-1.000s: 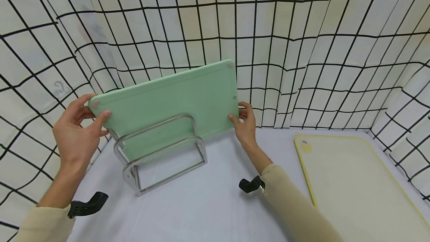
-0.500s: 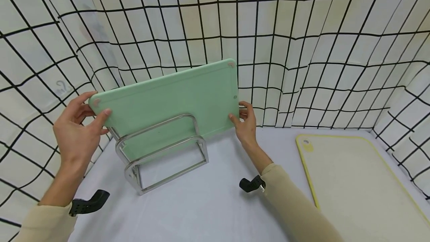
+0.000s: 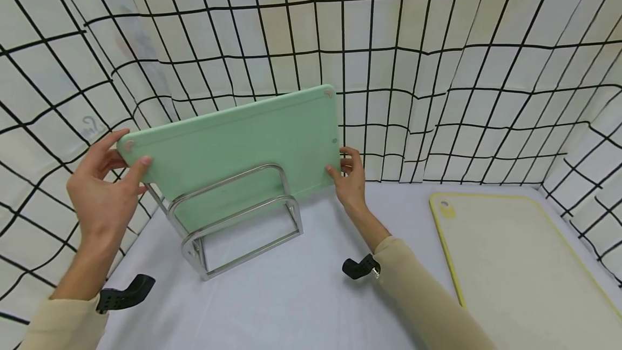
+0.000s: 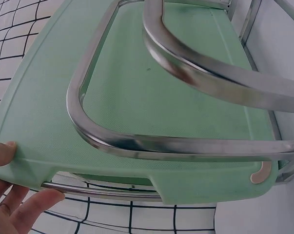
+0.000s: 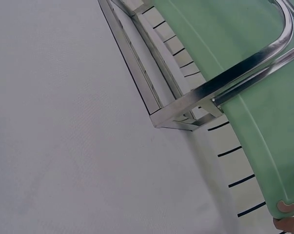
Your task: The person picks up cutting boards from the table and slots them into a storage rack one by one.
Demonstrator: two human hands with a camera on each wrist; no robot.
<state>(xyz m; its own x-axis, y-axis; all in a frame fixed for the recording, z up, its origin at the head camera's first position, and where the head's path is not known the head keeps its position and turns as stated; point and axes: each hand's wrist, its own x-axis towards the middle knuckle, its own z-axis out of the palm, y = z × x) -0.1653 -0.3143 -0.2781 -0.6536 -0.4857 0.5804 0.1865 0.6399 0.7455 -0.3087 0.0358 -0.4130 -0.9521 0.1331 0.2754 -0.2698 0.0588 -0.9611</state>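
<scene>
In the head view, the left hand (image 3: 102, 193) and right hand (image 3: 352, 182) pinch opposite ends of the green board (image 3: 243, 145), set between the rack (image 3: 240, 215) bars; a yellow-edged board (image 3: 525, 263) lies rightward. Left wrist: thumb (image 4: 2, 153) on its face. Right wrist: a fingertip (image 5: 289, 224) meets its corner.

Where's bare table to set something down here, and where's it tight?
Bare: white table before the metal rack, between the left sleeve and right sleeve, and between right sleeve and cream board. Crowded: the rack, with the green board between its bars, held by left hand and right hand.
</scene>
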